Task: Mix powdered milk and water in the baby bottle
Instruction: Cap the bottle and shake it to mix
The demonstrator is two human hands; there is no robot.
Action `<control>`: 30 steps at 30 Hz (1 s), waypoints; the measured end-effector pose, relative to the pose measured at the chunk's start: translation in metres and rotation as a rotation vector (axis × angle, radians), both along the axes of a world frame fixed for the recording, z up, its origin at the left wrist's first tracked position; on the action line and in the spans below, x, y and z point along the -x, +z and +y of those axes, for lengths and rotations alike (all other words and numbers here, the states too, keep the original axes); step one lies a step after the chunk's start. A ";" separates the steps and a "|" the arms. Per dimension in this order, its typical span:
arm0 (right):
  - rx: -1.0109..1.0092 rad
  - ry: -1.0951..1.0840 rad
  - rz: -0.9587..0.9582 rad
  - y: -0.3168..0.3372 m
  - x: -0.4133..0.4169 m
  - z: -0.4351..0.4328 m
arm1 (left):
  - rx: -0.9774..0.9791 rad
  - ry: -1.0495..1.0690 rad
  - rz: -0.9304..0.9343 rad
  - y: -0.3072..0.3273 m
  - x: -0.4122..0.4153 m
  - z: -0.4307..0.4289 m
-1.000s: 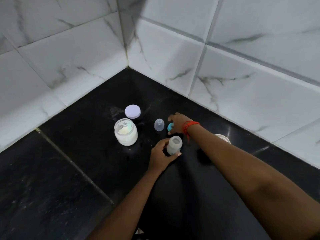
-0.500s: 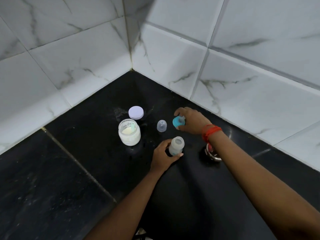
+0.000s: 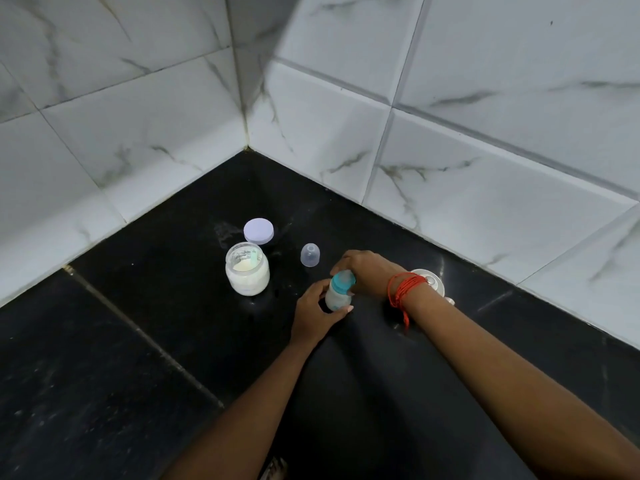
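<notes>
A small baby bottle (image 3: 336, 297) with cloudy white liquid stands upright on the black counter (image 3: 138, 358). My left hand (image 3: 313, 315) wraps around its body. My right hand (image 3: 363, 273) holds the teal nipple ring (image 3: 343, 279) on top of the bottle's neck. An open glass jar of powdered milk (image 3: 247, 273) stands to the left, its lilac lid (image 3: 258, 231) lying behind it. The clear bottle cap (image 3: 310, 255) stands between the jar and my right hand.
A round white and metal vessel (image 3: 431, 284) sits behind my right wrist, partly hidden. White marble-tiled walls (image 3: 346, 133) meet in a corner behind the objects. A grout line (image 3: 145, 337) crosses the counter at the left.
My right hand picked up the teal ring from the counter and brought it onto the top of the bottle. My left hand kept its hold on the bottle.
</notes>
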State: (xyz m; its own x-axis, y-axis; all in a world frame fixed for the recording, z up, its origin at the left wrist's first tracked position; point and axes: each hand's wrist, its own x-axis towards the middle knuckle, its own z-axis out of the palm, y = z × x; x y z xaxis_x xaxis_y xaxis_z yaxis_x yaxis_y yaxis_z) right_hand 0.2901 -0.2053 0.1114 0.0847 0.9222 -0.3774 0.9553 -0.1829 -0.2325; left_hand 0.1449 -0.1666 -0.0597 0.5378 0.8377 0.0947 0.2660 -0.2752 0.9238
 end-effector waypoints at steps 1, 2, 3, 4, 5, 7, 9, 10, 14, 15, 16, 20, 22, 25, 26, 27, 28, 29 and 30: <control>0.011 -0.032 -0.013 0.001 0.001 0.000 | 0.003 -0.002 0.002 -0.001 0.000 0.000; 0.017 -0.076 -0.042 0.002 0.003 -0.001 | 0.008 -0.004 0.004 -0.001 0.000 0.001; 0.020 -0.125 -0.097 0.004 0.007 -0.002 | 0.010 -0.006 0.005 -0.001 0.000 0.001; 0.017 -0.170 -0.181 0.004 0.011 -0.005 | 0.011 -0.006 0.007 -0.002 0.000 0.001; 0.003 -0.198 -0.272 0.004 0.015 -0.009 | 0.010 -0.005 0.007 -0.002 0.000 0.001; -0.040 -0.214 -0.388 0.005 0.020 -0.016 | 0.003 -0.005 0.012 0.000 0.000 0.001; -0.110 -0.215 -0.374 0.004 0.017 -0.022 | 0.004 -0.014 0.020 0.001 0.000 0.001; -0.154 -0.187 -0.324 0.003 0.013 -0.023 | 0.006 -0.017 0.023 0.001 0.000 0.001; -0.098 0.061 -0.160 -0.003 0.006 -0.018 | -0.005 -0.020 0.027 0.001 0.001 0.000; -0.062 0.072 -0.159 -0.004 0.008 -0.016 | -0.005 -0.019 0.028 0.001 0.001 0.000; -0.031 0.062 -0.171 -0.003 0.010 -0.013 | 0.001 -0.021 0.027 0.002 0.001 0.000; -0.027 -0.065 -0.384 0.008 0.016 -0.007 | 0.013 -0.018 0.022 0.001 0.000 0.001; -0.102 -0.063 -0.430 0.010 0.015 -0.005 | 0.018 -0.020 0.017 0.000 0.000 0.002; -0.021 0.053 -0.299 0.009 0.012 -0.002 | 0.011 -0.025 0.042 0.001 0.000 0.001; 0.026 0.095 -0.269 0.008 0.010 -0.001 | 0.015 -0.025 0.040 0.001 0.000 0.001; 0.047 0.117 -0.262 0.007 0.010 0.000 | 0.018 -0.023 0.039 0.000 0.000 0.001; 0.044 0.123 -0.271 0.006 0.011 0.000 | 0.019 -0.021 0.042 0.000 0.000 0.001; 0.033 0.121 -0.287 0.004 0.013 0.000 | 0.022 -0.019 0.045 0.001 0.000 0.001; 0.021 0.115 -0.300 0.002 0.015 0.000 | 0.023 -0.017 0.048 0.001 0.000 0.001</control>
